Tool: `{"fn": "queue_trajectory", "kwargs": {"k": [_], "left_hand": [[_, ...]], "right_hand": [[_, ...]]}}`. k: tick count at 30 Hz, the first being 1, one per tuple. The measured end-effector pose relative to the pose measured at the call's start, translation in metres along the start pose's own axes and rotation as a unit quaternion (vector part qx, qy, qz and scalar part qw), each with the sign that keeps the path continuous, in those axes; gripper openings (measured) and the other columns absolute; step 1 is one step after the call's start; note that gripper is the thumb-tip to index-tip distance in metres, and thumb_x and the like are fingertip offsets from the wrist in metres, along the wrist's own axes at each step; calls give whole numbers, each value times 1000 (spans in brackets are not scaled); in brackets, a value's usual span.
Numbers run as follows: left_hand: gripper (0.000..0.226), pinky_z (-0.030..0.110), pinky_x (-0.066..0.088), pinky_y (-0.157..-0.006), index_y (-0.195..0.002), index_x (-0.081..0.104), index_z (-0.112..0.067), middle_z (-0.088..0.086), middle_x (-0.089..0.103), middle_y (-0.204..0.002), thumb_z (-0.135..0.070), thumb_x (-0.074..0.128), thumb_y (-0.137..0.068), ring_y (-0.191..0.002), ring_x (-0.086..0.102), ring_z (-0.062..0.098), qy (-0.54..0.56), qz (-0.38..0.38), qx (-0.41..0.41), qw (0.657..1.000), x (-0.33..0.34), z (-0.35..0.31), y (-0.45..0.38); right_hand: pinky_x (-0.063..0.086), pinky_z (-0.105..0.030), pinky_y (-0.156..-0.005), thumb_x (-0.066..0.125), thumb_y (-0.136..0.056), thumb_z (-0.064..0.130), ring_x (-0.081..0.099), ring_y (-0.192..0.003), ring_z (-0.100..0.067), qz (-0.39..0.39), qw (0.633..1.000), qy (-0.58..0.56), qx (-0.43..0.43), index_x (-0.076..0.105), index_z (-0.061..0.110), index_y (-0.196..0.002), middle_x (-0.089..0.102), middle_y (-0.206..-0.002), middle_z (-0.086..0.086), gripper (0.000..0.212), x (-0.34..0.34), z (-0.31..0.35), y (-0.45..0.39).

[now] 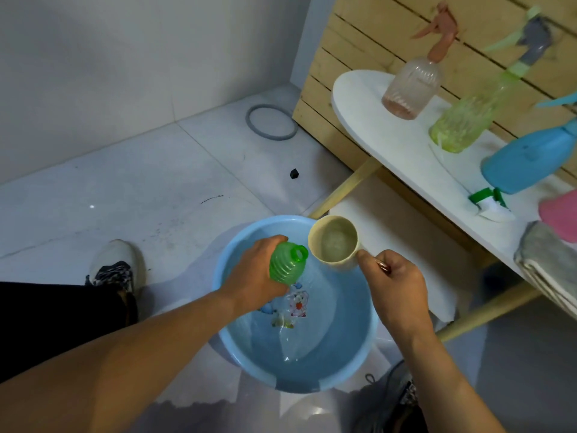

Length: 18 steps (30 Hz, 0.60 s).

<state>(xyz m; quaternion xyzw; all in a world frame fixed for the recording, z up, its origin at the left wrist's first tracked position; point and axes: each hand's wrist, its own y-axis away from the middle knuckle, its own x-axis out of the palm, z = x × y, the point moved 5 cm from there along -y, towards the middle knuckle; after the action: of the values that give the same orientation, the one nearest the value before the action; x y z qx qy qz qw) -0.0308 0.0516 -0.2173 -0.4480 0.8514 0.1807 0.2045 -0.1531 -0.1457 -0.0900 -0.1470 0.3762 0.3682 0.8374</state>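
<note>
My left hand (253, 271) grips a ribbed green bottle (286, 263) with no cap, its open neck pointing right. Beside that neck, my right hand (394, 285) holds a beige cup (335, 242) by its handle, upright with some water inside. Both are held over a light blue basin (349, 367) of water that stands on the tiled floor. A cartoon picture shows on the basin's bottom.
A white shelf (390, 142) at the right carries a pink spray bottle (412, 85), a green spray bottle (462, 120), a blue spray bottle (530, 157), a green-and-white sprayer head (490, 204) and folded cloths (552, 264). A grey ring (271, 121) lies by the wall. My shoe (115, 267) is left of the basin.
</note>
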Motion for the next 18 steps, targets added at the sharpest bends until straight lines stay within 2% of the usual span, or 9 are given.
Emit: {"fn": "queue_trajectory", "kwargs": {"k": [7,14,18], "left_hand": [[100,28,37,-105,-151,39,-28,-1,45,-147,-20,92,-67,-133,45,18,16,2,9,1000,2,-7,-3],[102,39,44,-108,-150,39,-32,-3,45,-145,-23,94,-65,-130,47,18,34,1,8,999,3,-9,-4],[102,40,45,-108,-150,38,-32,-4,44,-145,-24,94,-65,-129,47,17,44,4,3,999,4,-8,-4]], "right_hand": [[38,-37,-56,61,-92,53,42,-60,-25,-17,998,57,-18,45,12,-65,47,-56,-2,52,-1,11,-1],[39,-40,-60,61,-93,53,47,-64,-29,-36,995,83,-29,42,15,-63,50,-58,-1,52,-4,17,0],[37,-37,-58,60,-93,52,45,-61,-26,-42,994,94,-39,40,15,-63,50,-60,-2,52,-5,20,1]]}}
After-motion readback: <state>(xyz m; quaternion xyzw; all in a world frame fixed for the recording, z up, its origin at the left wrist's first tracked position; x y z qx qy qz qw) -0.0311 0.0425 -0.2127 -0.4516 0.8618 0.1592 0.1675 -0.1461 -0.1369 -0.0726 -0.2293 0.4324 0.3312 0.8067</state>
